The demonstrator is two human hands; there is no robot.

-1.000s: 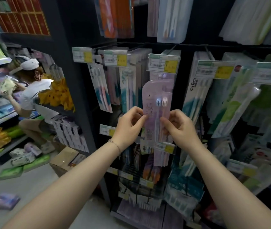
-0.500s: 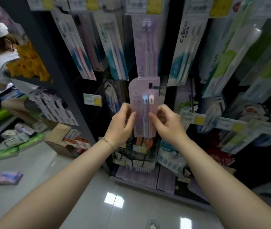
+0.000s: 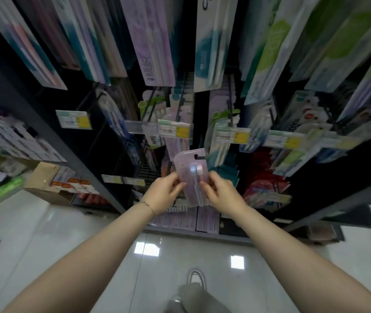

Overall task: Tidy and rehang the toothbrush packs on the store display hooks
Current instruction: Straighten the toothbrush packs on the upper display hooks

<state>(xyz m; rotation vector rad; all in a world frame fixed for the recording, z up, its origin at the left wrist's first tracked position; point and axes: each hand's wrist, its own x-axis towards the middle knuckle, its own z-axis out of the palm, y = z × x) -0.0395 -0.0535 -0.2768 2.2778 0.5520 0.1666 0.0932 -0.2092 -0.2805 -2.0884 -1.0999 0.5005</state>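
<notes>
A pale lilac toothbrush pack [image 3: 191, 168] with a hang slot at its top is held upright in front of the lower rows of the display. My left hand [image 3: 163, 195] pinches its left edge and my right hand [image 3: 221, 195] pinches its right edge. Just above it, a hook with a price tag [image 3: 175, 131] carries similar lilac packs [image 3: 177, 145]. The upper row of hanging packs [image 3: 155, 41] is blurred.
More hooks with price tags [image 3: 233, 136] and packs run to the right. A dark shelf upright [image 3: 51, 136] slants on the left, with a cardboard box [image 3: 42, 179] on the glossy floor [image 3: 67, 245] beside it. Flat packs [image 3: 180, 220] lie on the bottom shelf.
The view has tilted down from the upper hooks to the lower rows. Both hands have carried the lilac pack downward, off the upper row, to below the second row of tags.
</notes>
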